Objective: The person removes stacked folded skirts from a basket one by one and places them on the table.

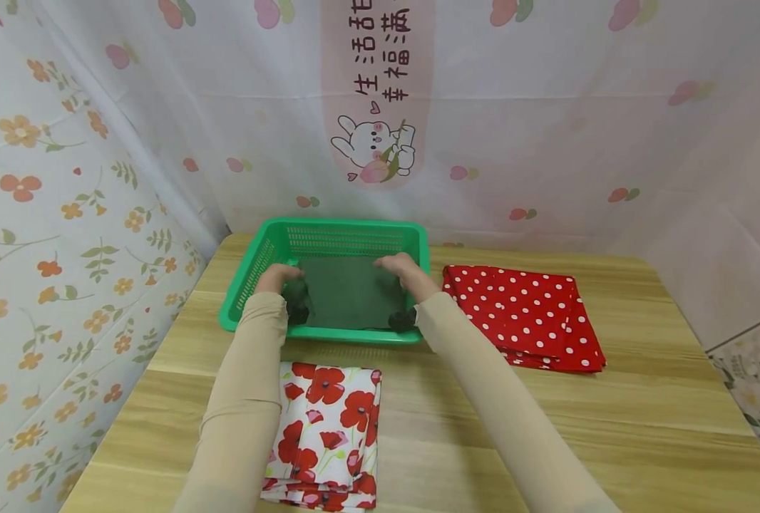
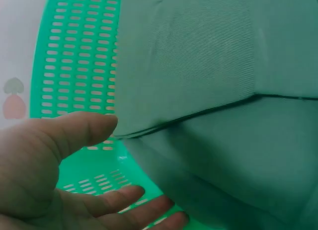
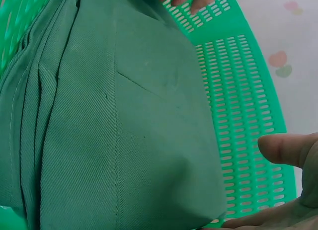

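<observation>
A folded dark green cloth (image 1: 354, 292) lies inside a green plastic basket (image 1: 348, 335). In the left wrist view, its fabric (image 2: 208, 51) shows a fine weave and layered folds. My left hand (image 1: 279, 276) is at the basket's left side, thumb near the cloth's edge and fingers extended low beside it. Over the right side hovers my right hand (image 1: 408, 272), its thumb spread away from the cloth in the right wrist view. Neither hand grips the cloth. Whether the right fingertips touch it is hidden.
A red polka-dot cloth (image 1: 527, 313) lies folded to the right of the basket. In front sits a folded white cloth with red poppies (image 1: 329, 427), partly behind the left sleeve. Everything rests on a wooden table (image 1: 649, 399), with a printed curtain (image 1: 547, 157) behind.
</observation>
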Demonstrator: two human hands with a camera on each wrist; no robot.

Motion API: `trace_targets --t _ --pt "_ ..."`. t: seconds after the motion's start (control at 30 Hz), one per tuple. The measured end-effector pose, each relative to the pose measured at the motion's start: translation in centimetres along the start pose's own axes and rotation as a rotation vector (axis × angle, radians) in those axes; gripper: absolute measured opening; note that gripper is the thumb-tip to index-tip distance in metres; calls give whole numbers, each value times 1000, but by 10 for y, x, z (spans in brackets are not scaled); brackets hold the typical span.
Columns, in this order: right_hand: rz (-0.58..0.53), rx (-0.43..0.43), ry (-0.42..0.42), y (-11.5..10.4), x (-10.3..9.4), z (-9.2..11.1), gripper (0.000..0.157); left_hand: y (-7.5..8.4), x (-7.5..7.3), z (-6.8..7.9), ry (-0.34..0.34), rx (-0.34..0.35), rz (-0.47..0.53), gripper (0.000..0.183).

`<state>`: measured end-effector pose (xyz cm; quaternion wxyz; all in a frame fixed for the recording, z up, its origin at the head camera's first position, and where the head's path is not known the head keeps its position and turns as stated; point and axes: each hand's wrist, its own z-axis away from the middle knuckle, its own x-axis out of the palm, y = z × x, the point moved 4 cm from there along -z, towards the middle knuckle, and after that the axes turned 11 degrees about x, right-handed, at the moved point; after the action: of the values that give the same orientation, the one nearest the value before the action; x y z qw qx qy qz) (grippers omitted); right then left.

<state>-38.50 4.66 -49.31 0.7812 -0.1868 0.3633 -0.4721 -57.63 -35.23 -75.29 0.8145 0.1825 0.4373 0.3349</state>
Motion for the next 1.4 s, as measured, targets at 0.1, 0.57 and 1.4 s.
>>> trace_targets --t 0.1,0.57,1.4 --pt "10 39 -6 2 3 -25 81 -10 3 -3 -34 1 7 121" --pt "-64 79 -113 -4 -7 84 75 113 14 246 -81 -3 103 82" --pt "-73 -42 -80 -17 -11 95 65 183 -1 374 -66 72 221 84"
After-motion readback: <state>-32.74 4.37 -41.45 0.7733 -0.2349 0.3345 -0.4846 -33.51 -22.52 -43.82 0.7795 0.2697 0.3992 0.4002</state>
